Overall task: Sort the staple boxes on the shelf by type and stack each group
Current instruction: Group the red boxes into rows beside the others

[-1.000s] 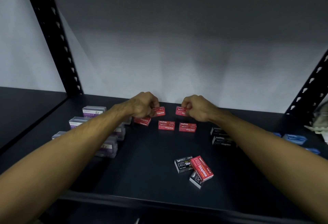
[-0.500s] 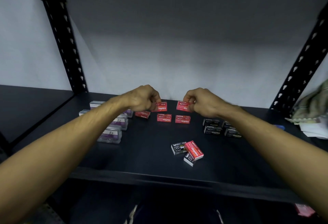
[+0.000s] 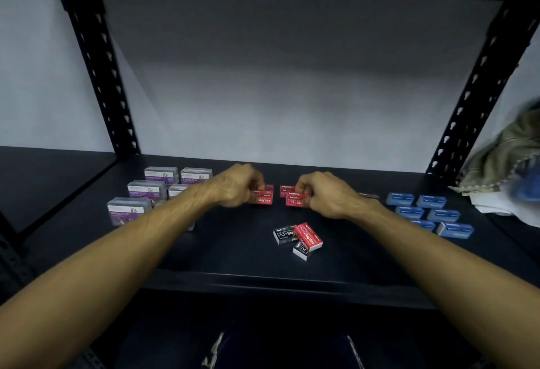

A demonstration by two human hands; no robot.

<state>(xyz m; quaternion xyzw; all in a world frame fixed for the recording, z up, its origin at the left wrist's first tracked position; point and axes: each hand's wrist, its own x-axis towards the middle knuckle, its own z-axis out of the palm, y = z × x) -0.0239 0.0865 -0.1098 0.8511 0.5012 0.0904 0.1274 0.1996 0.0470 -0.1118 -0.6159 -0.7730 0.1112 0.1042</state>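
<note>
On the dark shelf (image 3: 233, 251), my left hand (image 3: 236, 186) pinches a red staple box (image 3: 264, 196) held over another red box. My right hand (image 3: 324, 193) pinches a second red staple box (image 3: 293, 199), with one more red box (image 3: 285, 188) behind it. Nearer the front edge lies a small pile: a red staple box (image 3: 308, 237) resting across two black staple boxes (image 3: 283, 234). Black staple boxes (image 3: 369, 196) at the back are mostly hidden by my right arm.
Several purple paper-clip boxes (image 3: 146, 190) stand in rows at the left. Several blue boxes (image 3: 429, 210) lie at the right. Black perforated uprights (image 3: 99, 76) frame the shelf. A crumpled cloth and papers (image 3: 502, 164) sit at the far right.
Both hands have come slightly forward and lower with their red boxes, over the two red boxes in the front row. The camera has pulled back, so the blue boxes now show.
</note>
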